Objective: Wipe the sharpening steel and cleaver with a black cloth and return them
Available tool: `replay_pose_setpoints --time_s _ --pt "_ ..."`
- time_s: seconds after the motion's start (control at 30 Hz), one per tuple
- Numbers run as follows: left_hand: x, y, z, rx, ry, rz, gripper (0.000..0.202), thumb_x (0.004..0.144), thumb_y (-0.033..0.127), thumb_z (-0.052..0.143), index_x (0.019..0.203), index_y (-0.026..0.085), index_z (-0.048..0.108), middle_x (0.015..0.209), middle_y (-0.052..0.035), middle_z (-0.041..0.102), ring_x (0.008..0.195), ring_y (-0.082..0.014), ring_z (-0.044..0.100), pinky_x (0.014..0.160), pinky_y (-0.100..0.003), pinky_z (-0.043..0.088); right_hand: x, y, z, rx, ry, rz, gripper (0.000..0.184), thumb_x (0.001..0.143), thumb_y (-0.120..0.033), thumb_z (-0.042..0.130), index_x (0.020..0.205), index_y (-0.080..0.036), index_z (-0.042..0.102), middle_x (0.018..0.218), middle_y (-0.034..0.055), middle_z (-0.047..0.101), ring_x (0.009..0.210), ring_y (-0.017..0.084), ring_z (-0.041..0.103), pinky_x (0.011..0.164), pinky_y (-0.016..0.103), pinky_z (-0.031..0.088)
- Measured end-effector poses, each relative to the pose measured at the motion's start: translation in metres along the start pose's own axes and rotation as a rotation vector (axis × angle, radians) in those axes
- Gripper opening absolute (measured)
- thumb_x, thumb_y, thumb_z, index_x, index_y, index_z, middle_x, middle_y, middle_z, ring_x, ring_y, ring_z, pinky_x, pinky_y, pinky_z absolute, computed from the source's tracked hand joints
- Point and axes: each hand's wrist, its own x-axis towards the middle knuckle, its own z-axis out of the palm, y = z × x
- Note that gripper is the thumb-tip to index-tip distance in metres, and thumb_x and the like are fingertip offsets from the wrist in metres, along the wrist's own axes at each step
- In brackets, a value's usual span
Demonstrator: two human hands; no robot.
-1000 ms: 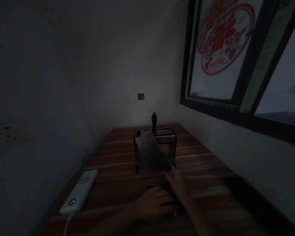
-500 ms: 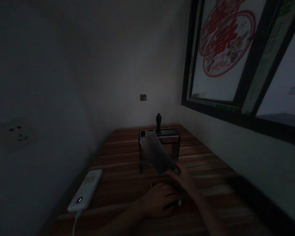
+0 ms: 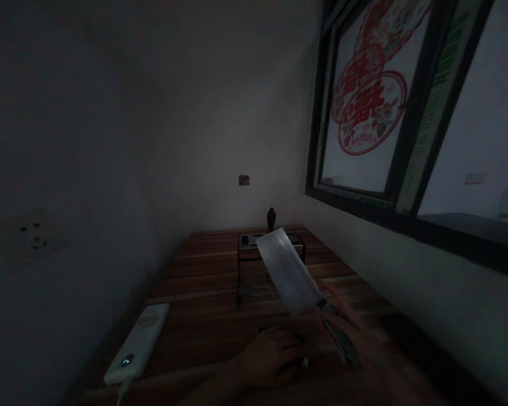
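Note:
A cleaver (image 3: 287, 273) with a broad grey blade is raised above the table, its blade pointing up and to the left. My right hand (image 3: 358, 330), smeared by motion, is closed at the cleaver's dark handle, with one finger stretched along it. Low on the tabletop, my left hand (image 3: 275, 355) curls over a dark thing that its fingers mostly hide; a small pale end shows by the fingertips. Behind the blade stands a metal-framed rack (image 3: 239, 270), with a dark handle (image 3: 271, 219) upright in its top.
A white power bank (image 3: 139, 341) with a lit display and a cable lies at the left on the wooden table (image 3: 195, 316). Walls close in on the left and back. A dark-framed window (image 3: 364, 204) with red stickers is on the right.
My right hand has moved right and nearer to me with the cleaver, whose blade now catches more light. My left hand keeps its place on the table. The view has tilted slightly up.

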Motion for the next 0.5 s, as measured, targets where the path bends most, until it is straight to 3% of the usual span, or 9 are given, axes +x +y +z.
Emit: replay_pose_setpoints --time_s 0.13,0.4,0.5 --pt "0.0 0.001 -0.001 0.003 0.0 -0.005 0.039 0.076 0.024 0.049 0.115 0.024 0.044 0.11 -0.0019 0.056 0.103 -0.0153 0.05 0.09 -0.03 0.036 -0.023 -0.018 -0.01 -0.018 -0.003 0.056 0.069 0.075 -0.045 0.051 0.133 -0.034 0.014 0.068 -0.0019 0.055 0.052 0.01 0.05 0.047 0.022 0.04" --pt "-0.001 0.004 -0.005 -0.009 -0.02 -0.023 0.039 0.078 0.026 0.048 0.117 0.026 0.042 0.111 -0.0026 0.056 0.102 -0.0164 0.05 0.089 -0.032 0.037 -0.02 -0.033 -0.035 -0.098 0.183 0.019 0.069 0.061 -0.037 0.068 0.122 -0.029 0.037 0.057 -0.005 0.047 0.044 0.009 0.041 0.041 0.021 0.035" --pt "-0.001 0.003 -0.004 -0.012 -0.015 -0.014 0.039 0.078 0.025 0.047 0.117 0.024 0.043 0.111 -0.0035 0.055 0.102 -0.0169 0.05 0.09 -0.032 0.037 -0.009 -0.049 -0.049 -0.074 0.226 0.046 0.049 0.059 -0.036 0.069 0.103 -0.024 0.051 0.055 -0.0055 0.046 0.04 0.006 0.038 0.037 0.018 0.031"
